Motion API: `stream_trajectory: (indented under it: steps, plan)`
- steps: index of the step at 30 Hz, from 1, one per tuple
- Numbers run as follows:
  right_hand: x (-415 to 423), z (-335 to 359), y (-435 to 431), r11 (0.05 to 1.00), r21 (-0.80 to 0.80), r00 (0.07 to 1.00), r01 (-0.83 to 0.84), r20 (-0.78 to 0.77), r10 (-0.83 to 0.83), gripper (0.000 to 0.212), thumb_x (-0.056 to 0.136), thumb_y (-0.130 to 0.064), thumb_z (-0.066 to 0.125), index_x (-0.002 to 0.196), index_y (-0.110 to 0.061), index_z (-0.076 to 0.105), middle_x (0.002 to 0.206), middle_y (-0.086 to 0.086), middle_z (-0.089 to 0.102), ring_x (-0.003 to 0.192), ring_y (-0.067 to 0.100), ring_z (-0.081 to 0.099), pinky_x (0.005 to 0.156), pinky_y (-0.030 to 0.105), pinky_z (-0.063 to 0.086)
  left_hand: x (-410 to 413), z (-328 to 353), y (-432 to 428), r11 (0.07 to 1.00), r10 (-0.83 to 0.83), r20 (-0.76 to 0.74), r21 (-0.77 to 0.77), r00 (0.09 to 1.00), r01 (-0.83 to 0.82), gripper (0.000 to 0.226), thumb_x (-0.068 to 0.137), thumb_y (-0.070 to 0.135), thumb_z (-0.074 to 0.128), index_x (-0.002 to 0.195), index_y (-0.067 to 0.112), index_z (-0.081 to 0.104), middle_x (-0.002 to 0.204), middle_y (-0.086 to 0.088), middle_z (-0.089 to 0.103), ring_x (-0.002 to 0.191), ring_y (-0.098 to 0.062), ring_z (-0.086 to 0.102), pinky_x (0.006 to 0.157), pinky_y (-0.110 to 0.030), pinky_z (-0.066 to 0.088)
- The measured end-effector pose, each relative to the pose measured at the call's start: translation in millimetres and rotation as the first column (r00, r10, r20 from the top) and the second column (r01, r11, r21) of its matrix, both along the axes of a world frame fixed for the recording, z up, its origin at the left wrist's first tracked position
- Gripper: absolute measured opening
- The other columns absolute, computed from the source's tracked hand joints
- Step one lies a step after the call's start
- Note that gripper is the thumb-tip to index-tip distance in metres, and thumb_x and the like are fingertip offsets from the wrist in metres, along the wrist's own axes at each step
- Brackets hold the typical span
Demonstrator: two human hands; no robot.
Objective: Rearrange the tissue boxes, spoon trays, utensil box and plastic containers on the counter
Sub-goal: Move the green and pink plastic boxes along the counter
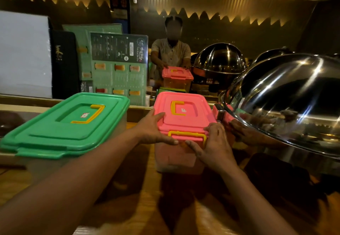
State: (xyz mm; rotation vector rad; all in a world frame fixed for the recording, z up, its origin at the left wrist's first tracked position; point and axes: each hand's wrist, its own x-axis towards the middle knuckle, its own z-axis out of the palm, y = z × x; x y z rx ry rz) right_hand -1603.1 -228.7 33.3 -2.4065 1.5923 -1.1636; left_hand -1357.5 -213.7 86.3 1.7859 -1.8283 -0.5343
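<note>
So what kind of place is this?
Probably a restaurant buffet counter: shiny domed food warmers stand on the right, and a drinks menu leans at the back behind the plastic boxes.

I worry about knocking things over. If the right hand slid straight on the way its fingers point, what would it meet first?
The right hand already rests against the pink container; it would push that first.
</note>
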Motion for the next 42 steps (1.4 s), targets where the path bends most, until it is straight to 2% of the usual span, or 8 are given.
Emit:
stream_trajectory:
  steps: [9,15,18,24,27,30,36,42]
  plan:
    - [5.9,10.0,8.2,0.988,0.125,0.996,0.092,-0.031,-0.088,0.077,0.072,-0.069,0.069,0.116,-0.011,0.047,0.122,0.016,0.048,0.129,0.037,0.041,0.103,0.051,0.042,60.3,39.9,80.1,0.949,-0.023,0.013,-0.314,1.000,0.026,0.092,0.069,0.055,0.082,0.147,0.027,0.042,0.152,0.000,0.041,0.136,-0.018,0.041,0.111,-0.042,0.038]
    - [21.4,23.3,24.9,0.964,0.163,0.973,0.209,-0.129,-0.189,0.081,0.077,-0.061,0.071,0.131,-0.005,0.047,0.132,0.024,0.050,0.130,0.041,0.040,0.106,0.052,0.039,165.8,48.9,135.1,0.922,0.107,-0.033,-0.372,0.994,-0.111,0.087,0.062,0.075,0.072,0.138,0.042,0.048,0.139,0.009,0.054,0.122,-0.014,0.055,0.104,-0.044,0.047]
    - [64.3,31.0,58.4,0.953,0.113,0.960,0.279,-0.023,-0.278,0.076,0.079,-0.046,0.073,0.136,-0.004,0.046,0.134,0.027,0.051,0.127,0.045,0.044,0.106,0.053,0.039,216.2,41.7,166.1,0.914,0.184,0.000,-0.367,0.983,-0.172,0.077,0.070,0.058,0.079,0.139,0.033,0.053,0.139,0.000,0.055,0.119,-0.018,0.053,0.097,-0.035,0.045]
    - [216.1,37.3,139.9,0.977,0.186,0.974,-0.104,0.216,0.063,0.054,0.089,-0.045,0.068,0.131,-0.015,0.055,0.130,0.009,0.059,0.119,0.023,0.054,0.101,0.042,0.046,302.6,5.4,207.6,0.973,0.134,-0.072,-0.177,0.988,-0.145,0.093,0.064,0.062,0.080,0.145,0.033,0.044,0.151,-0.003,0.042,0.120,-0.014,0.043,0.093,-0.038,0.044]
    - [267.6,39.0,168.2,0.970,0.132,0.975,-0.205,0.118,0.190,0.071,0.084,-0.060,0.066,0.138,-0.019,0.050,0.136,0.003,0.050,0.121,0.011,0.045,0.100,0.029,0.042,320.6,-14.6,208.2,0.997,0.044,-0.217,-0.059,0.975,-0.058,0.105,0.052,0.075,0.079,0.144,0.046,0.039,0.156,0.003,0.033,0.130,-0.017,0.041,0.097,-0.044,0.049]
    - [293.7,32.4,180.0,0.977,0.169,0.989,-0.126,-0.052,0.137,0.082,0.076,-0.078,0.055,0.139,-0.026,0.049,0.143,0.001,0.041,0.129,0.017,0.042,0.106,0.040,0.045,322.8,-28.6,203.6,0.994,-0.031,-0.351,-0.111,0.936,-0.009,0.101,0.055,0.064,0.085,0.144,0.044,0.041,0.150,0.008,0.039,0.116,-0.003,0.050,0.084,-0.021,0.051]
    - [300.1,20.9,178.6,0.999,0.041,0.986,0.010,-0.168,-0.003,0.070,0.081,-0.073,0.055,0.132,-0.026,0.052,0.130,-0.002,0.051,0.118,0.018,0.050,0.096,0.045,0.051,318.5,-39.5,194.0,0.985,-0.006,-0.481,-0.154,0.877,-0.078,0.088,0.060,0.047,0.085,0.140,0.039,0.048,0.133,0.000,0.056,0.112,-0.015,0.061,0.087,-0.043,0.058]
    - [293.9,20.2,170.8,0.999,-0.012,0.987,0.041,-0.155,-0.042,0.062,0.083,-0.067,0.062,0.125,-0.021,0.057,0.124,-0.001,0.057,0.114,0.017,0.053,0.094,0.039,0.050,306.9,-36.8,178.4,0.973,0.002,-0.488,-0.200,0.873,-0.113,0.077,0.065,0.042,0.082,0.136,0.029,0.055,0.116,0.007,0.059,0.102,-0.009,0.063,0.081,-0.027,0.056]
